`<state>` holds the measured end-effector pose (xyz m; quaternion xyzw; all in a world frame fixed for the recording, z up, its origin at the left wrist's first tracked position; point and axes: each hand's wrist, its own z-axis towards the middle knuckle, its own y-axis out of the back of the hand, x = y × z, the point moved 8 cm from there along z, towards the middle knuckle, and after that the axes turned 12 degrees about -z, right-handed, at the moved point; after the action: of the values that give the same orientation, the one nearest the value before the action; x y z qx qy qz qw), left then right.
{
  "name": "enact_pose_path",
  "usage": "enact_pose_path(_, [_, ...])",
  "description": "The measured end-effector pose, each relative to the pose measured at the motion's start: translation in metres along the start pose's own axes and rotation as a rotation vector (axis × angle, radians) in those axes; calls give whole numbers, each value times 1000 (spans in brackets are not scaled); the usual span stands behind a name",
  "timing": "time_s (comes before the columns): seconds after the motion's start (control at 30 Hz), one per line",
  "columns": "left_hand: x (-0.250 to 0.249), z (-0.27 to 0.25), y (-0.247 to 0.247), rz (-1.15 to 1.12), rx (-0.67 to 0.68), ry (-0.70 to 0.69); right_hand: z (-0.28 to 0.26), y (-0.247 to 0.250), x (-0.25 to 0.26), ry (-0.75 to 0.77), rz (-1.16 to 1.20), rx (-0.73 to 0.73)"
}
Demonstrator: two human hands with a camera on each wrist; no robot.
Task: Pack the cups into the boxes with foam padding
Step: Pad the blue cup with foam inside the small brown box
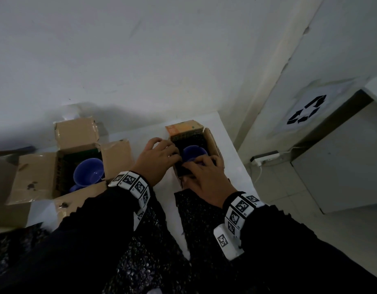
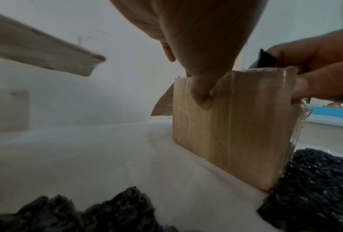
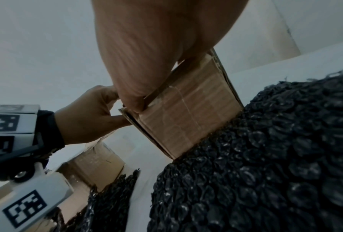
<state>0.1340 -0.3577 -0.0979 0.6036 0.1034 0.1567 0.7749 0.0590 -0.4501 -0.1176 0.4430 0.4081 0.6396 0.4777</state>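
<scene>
A blue cup is sitting inside the small box on the table. Our left hand is gripping the box wall; our right hand is pinching black foam, best tucked snugly down beside the cup.

Dim, flat indoor light; soft shadows, wide-angle edge warp, blurred wrist views.

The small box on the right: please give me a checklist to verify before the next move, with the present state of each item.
1. Blue cup inside small box: ok.
2. Left hand holds the box wall, steadying it: ok.
3. Right hand tucks black foam at the near wall: ok.
4. Foam all around the cup: cannot tell.
5. Box flaps closed: not ok.
6. Spare bubble wrap within reach: ok.
</scene>
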Motion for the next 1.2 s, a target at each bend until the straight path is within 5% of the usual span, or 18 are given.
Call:
enact_pose_path(0.3, [11,1,3,6,59,122,-1,-6,7,79,-152,35])
enact_pose_path(0.53, [3,-1,-5,-4,128,120,-6,10,2,84,-100,-82])
enact_pose_path(0.83, [-6,0,0,-9,173,223,-4,10,2,73,-167,-12])
enact_pose_path(1.03, [-35,-15,11,-288,118,121,-4,36,-35,53,-342,37])
enact_pose_path(1.2, [-41,-20,-5,-202,194,171,-14,24,-39,107,-405,130])
